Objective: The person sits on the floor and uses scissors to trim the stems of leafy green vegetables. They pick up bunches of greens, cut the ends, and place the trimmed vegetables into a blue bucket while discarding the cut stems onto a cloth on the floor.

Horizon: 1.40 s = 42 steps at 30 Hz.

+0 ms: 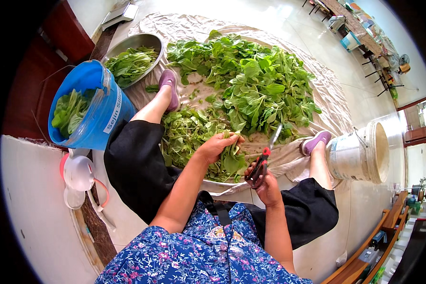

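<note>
My left hand (218, 145) is closed around a leafy green plant (234, 158), whose leaves hang down below the fingers. In my right hand (264, 184) is a pair of scissors (262, 161) with red and black handles, the blades pointing up and away from me. A large heap of leafy greens (262, 81) lies on a pale cloth (326, 92) on the floor. Nearer me, under my left hand, lies a second heap of looser leaves and trimmings (188, 135). A metal basin (159, 44) at the upper left holds a bunch of greens.
A blue bucket (124, 106) with greens inside stands beside my left knee. A white bucket (348, 152) is beyond my right foot. Left of me, a white and pink plastic object (80, 170) sits by the wall. A wooden bench (362, 248) is at the lower right.
</note>
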Motion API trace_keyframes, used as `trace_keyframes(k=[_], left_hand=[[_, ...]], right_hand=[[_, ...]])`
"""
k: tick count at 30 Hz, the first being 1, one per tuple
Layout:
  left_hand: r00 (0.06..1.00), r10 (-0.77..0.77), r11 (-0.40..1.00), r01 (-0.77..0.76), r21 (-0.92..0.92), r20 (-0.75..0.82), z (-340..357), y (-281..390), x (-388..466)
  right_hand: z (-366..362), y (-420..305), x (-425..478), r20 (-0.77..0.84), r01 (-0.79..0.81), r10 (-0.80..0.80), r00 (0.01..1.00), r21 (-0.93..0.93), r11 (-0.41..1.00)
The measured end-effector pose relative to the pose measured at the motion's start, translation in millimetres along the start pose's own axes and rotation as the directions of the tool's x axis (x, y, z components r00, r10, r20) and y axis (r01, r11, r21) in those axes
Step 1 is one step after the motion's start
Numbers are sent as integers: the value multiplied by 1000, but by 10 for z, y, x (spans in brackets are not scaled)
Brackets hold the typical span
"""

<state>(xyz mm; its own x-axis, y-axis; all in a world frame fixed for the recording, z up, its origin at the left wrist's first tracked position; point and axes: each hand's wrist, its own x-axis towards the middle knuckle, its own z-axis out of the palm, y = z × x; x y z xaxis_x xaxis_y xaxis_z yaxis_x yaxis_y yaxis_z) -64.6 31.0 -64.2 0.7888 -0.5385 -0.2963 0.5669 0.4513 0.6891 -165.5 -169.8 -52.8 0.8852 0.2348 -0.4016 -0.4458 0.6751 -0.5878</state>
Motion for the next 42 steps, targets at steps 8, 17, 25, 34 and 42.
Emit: trace_keyframes(k=[8, 17, 25, 34, 42], left_hand=[[1000, -6, 998, 7, -60, 21, -30, -3, -10], [984, 34, 999, -30, -22, 172, -36, -1, -37], [980, -48, 999, 50, -3, 191, 56, -29, -75], [978, -63, 998, 60, 21, 197, 4, -64, -58], [979, -47, 999, 41, 33, 200, 3, -55, -34]], right_hand=[[209, -3, 21, -29, 78, -147, 989, -739, 669], [160, -101, -77, -6, 37, -223, 975, -981, 189], [214, -185, -54, -72, -42, -115, 991, -970, 240], [178, -161, -58, 6, 34, -167, 986, -986, 166], [101, -67, -99, -108, -143, 94, 990, -689, 711]])
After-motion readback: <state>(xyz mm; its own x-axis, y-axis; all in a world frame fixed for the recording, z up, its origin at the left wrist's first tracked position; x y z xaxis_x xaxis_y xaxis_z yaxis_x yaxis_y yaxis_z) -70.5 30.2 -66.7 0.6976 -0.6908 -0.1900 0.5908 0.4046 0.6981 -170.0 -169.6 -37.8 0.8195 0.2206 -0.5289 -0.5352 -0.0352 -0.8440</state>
